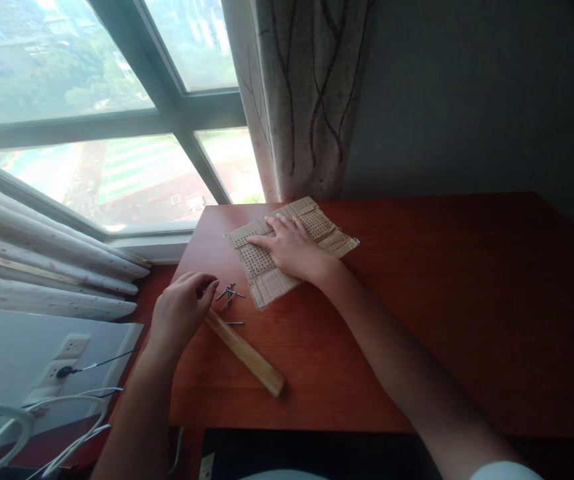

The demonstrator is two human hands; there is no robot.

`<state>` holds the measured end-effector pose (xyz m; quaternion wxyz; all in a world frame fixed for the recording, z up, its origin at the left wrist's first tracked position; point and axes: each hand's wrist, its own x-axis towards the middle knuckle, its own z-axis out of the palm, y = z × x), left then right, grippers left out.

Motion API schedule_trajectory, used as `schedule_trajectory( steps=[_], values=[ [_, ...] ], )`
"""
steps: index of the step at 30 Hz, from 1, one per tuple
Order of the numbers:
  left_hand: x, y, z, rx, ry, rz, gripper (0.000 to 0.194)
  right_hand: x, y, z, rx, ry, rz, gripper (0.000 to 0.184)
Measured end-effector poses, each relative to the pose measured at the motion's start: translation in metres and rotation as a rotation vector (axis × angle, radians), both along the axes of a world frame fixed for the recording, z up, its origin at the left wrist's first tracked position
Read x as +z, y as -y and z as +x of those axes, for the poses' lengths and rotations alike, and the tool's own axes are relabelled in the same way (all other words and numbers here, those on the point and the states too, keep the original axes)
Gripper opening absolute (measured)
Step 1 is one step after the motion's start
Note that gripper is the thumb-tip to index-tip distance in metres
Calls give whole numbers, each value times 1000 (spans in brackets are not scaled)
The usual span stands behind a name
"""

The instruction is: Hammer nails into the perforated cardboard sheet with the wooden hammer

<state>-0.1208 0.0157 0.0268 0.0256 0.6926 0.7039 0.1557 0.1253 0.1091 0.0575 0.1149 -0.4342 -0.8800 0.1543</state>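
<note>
My right hand (291, 247) lies flat with its fingers spread on a piece of cardboard (267, 290) that has rows of small holes. My left hand (179, 307) is closed, thumb and fingertips together, above the table's left side; whatever is between them cannot be made out. A wooden handle (249, 357) slants over the table from beneath that hand, its far end hidden. Several nails (229, 293) lie in a loose pile just right of my left fingertips, and a single nail (235, 323) lies apart beside the handle.
The reddish-brown table (441, 300) stretches to the right. A window (117, 133) and a patterned curtain (311, 93) stand behind it. On the left are another curtain (41, 267), a wall socket (73, 347) with a plug, and white cables (81, 427).
</note>
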Motion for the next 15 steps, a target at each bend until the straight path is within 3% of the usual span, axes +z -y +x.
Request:
schedule_trajectory(
  steps=[6,15],
  values=[
    [-2,4,7,-80,53,-42,28,-1,0,0,2,15,6,56],
    [-11,7,0,-48,65,-73,28,-3,-1,-1,0,6,15,54]
  ],
)
